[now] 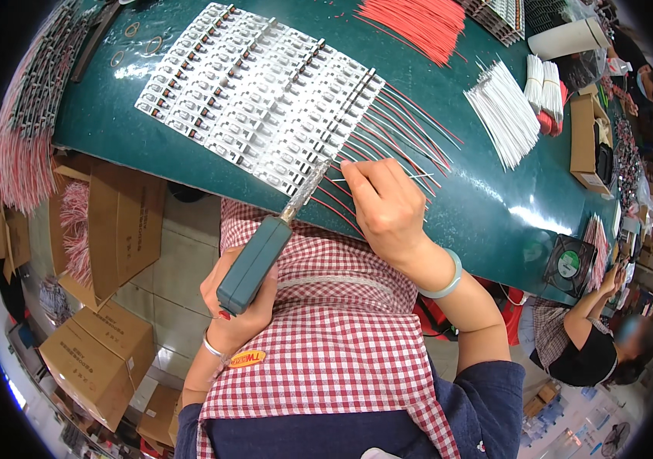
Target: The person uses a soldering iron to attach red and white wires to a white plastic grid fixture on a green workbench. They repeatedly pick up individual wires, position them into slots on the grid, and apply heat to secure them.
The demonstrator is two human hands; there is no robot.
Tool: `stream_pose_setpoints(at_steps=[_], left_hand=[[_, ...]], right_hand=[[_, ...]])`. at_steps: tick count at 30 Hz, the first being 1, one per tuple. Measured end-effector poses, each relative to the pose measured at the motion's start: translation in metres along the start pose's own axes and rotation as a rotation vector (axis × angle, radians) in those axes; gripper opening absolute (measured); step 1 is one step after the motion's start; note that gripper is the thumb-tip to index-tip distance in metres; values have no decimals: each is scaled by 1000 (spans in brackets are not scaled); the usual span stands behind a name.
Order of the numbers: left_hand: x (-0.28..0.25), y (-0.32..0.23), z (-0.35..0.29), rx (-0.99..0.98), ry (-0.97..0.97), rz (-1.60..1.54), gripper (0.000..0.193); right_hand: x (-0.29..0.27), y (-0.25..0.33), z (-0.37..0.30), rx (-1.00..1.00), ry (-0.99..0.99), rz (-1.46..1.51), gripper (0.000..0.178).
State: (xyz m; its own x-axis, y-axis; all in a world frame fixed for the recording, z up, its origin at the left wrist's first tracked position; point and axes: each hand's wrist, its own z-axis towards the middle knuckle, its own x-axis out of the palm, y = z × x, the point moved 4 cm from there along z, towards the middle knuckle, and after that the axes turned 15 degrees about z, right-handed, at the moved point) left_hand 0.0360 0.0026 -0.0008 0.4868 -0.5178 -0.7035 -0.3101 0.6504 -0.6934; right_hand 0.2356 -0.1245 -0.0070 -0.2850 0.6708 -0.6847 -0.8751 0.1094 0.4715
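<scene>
Clamped in the left hand [238, 302], a teal soldering iron [254, 264] points its metal tip at the white component strips [265, 99] on the green table [487, 199]. Right hand [384, 206] pinches a thin wire [410, 177] beside the strips; brown cartons [123, 222] stand left of the table

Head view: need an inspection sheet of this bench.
Surface: dark green table, glossy, glare patches.
Job's things: rows of small white parts with red wires soldered along the near row; one white wire under the right hand.
Clutter: white wire bundle, red wire pile, rubber bands.
Hands: left hand grips a teal soldering iron; right hand pinches the wire.
Cables: nothing seen.
Surroundings: cardboard boxes on the floor; a co-worker at right.
</scene>
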Motion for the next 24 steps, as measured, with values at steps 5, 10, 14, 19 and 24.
stream_pose_setpoints(at_steps=[5, 10, 14, 19, 24], left_hand=[[2, 12, -12, -18, -4, 6, 20], [0, 21, -21, -62, 8, -22, 21], [-1, 20, -21, -70, -7, -38, 21], [1, 12, -12, -4, -12, -9, 21], [0, 2, -3, 22, 13, 48, 20]], right_hand=[[0, 1, 0, -17, 39, -12, 26], [0, 1, 1, -1, 5, -2, 26], [0, 2, 1, 4, 18, -17, 26], [2, 0, -1, -8, 2, -3, 26], [1, 1, -1, -7, 6, -15, 26]])
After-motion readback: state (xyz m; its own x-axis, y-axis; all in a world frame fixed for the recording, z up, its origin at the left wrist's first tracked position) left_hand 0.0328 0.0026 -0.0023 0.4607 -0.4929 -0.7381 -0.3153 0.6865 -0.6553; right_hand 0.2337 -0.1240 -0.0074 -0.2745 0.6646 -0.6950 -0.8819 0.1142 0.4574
